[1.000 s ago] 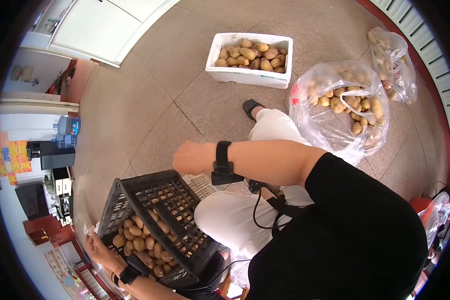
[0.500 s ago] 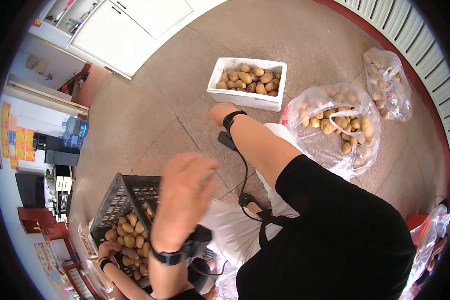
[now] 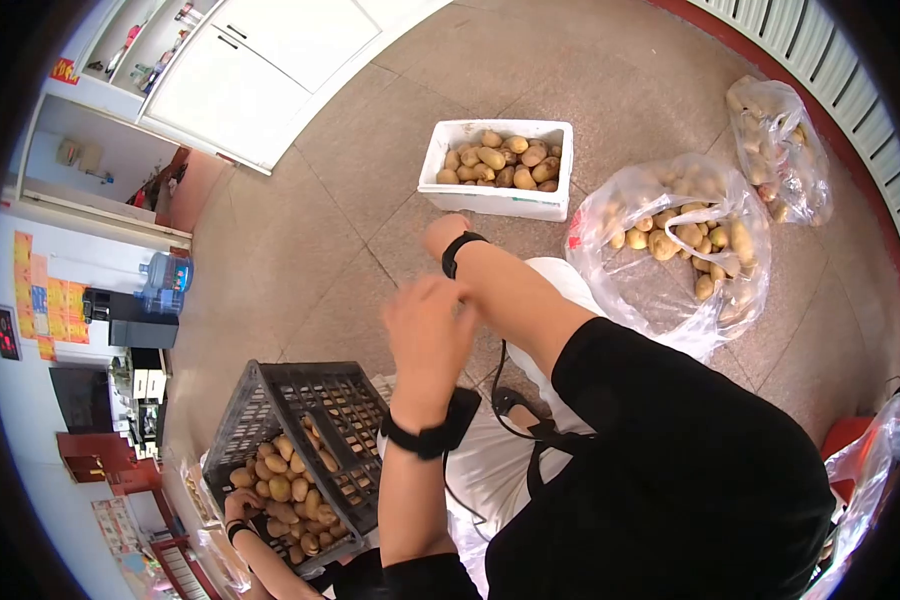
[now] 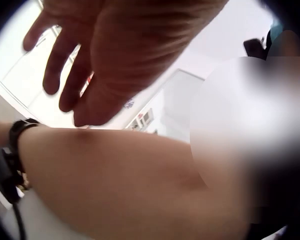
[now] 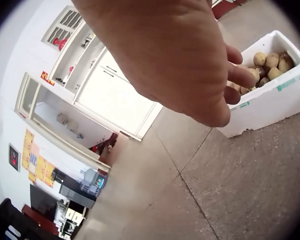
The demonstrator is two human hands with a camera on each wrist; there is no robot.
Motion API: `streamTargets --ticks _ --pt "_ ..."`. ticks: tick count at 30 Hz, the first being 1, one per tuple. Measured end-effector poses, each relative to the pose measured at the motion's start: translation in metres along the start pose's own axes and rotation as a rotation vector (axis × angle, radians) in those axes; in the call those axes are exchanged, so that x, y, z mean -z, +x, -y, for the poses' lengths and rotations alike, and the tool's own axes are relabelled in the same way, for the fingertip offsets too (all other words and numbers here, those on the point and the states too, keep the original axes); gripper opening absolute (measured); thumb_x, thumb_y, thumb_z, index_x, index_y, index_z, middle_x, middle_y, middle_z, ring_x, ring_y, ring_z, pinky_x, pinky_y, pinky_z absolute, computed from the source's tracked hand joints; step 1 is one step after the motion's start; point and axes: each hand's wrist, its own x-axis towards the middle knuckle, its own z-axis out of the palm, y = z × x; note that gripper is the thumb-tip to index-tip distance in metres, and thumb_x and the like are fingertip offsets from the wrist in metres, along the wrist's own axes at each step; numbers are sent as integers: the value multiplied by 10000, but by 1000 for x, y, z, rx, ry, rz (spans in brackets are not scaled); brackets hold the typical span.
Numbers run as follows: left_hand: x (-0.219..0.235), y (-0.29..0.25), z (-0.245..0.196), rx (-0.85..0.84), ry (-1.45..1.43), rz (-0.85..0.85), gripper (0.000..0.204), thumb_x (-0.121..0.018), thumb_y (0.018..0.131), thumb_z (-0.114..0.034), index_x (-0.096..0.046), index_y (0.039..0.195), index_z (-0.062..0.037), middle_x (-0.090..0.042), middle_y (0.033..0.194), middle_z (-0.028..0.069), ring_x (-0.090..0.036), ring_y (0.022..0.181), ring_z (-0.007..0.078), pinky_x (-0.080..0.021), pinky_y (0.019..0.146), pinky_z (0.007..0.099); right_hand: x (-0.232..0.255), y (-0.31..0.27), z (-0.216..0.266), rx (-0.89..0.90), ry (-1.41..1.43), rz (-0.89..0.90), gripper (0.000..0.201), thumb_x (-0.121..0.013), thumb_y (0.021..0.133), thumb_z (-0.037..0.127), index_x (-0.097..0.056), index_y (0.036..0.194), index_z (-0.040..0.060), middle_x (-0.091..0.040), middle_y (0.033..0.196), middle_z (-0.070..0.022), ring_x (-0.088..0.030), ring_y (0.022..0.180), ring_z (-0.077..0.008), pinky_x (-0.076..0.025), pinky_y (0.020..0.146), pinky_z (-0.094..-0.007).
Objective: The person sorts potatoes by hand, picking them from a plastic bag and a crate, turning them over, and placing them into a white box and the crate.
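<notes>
My left hand (image 3: 430, 325) is raised beside my right forearm, its fingers loosely bent and holding nothing. In the left wrist view the fingers (image 4: 67, 82) hang relaxed above that forearm. My right hand (image 3: 444, 236) is near the front of a white foam box (image 3: 495, 203) filled with potatoes (image 3: 491, 158). The right wrist view shows its fingers (image 5: 240, 75) loosely curled, overlapping the box. At lower left, a tilted black plastic crate (image 3: 308, 373) holds many potatoes (image 3: 280, 488). Another person's hand (image 3: 242, 503), with a thin dark wristband, reaches in among these potatoes.
Right of the foam box sits an opened clear plastic bag (image 3: 635, 295) of potatoes. A second filled bag (image 3: 785, 150) lies near the ribbed wall. White cabinets (image 3: 245, 90) stand at upper left, and a water bottle (image 3: 165, 282) is at the left.
My left hand has left the crate's far side and moved up and right to my right forearm. My right hand has moved from above the crate toward the foam box.
</notes>
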Motion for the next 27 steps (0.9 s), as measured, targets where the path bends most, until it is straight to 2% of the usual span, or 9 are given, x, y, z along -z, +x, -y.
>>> streamTargets --ticks 2,3,6,10,13,18,20,24,27 --pt "13 -3 -18 -80 -582 107 148 -669 650 -15 -626 776 -79 -622 816 63 -578 825 257 -441 759 343 -11 22 2 -74 12 62 248 -542 809 154 -655 1009 60 -662 947 -113 -645 824 -293 -476 668 -457" --pt "22 -2 -35 -180 -642 71 164 -683 631 -21 -624 767 -92 -619 809 55 -574 821 237 -432 777 344 -12 23 3 -142 15 129 267 -525 831 193 -635 1028 50 -658 934 -143 -641 807 -301 -457 724 -460" --pt "25 1 -55 -264 -640 88 171 -690 624 -23 -621 764 -93 -618 808 53 -571 810 231 -428 781 342 3 2 3 -101 -175 238 259 -519 834 196 -638 1011 49 -661 908 -141 -641 788 -308 -450 729 -458" --pt "-6 10 -2 -201 -380 78 179 -684 616 -14 -616 761 -93 -615 802 42 -573 799 231 -431 751 339 -7 14 6 -39 -234 208 245 -506 810 149 -656 979 55 -661 832 -154 -632 723 -302 -449 663 -455" --pt "-7 8 -2 -163 -398 92 184 -683 614 -9 -616 767 -85 -611 795 46 -567 785 240 -434 749 347 -8 16 6 -72 -235 181 262 -487 821 164 -650 991 51 -662 848 -159 -635 738 -313 -449 688 -466" --pt "12 -2 -54 -352 -670 85 162 -670 611 -36 -617 753 -95 -603 773 27 -538 809 229 -403 757 368 -9 13 4 -116 -259 168 277 -467 833 190 -642 998 51 -658 900 -158 -637 785 -321 -443 726 -468" --pt "6 10 -33 -229 -488 130 147 -674 611 -49 -624 739 -99 -600 769 13 -536 802 211 -400 771 364 -4 17 6 -71 -366 317 271 -500 820 203 -643 1000 58 -654 938 -142 -635 790 -316 -440 721 -471" --pt "20 34 -34 -262 -425 266 121 -676 627 -67 -632 734 -102 -602 762 6 -537 794 210 -395 778 355 -7 15 9 -29 -383 303 273 -534 794 201 -647 1013 82 -648 972 -130 -635 796 -317 -436 717 -490" --pt "32 39 -62 -487 -574 419 90 -667 654 -97 -638 739 -93 -619 783 21 -540 808 221 -379 797 354 -5 18 8 -6 -320 289 274 -544 780 196 -651 1006 84 -647 978 -129 -634 800 -321 -438 718 -490"
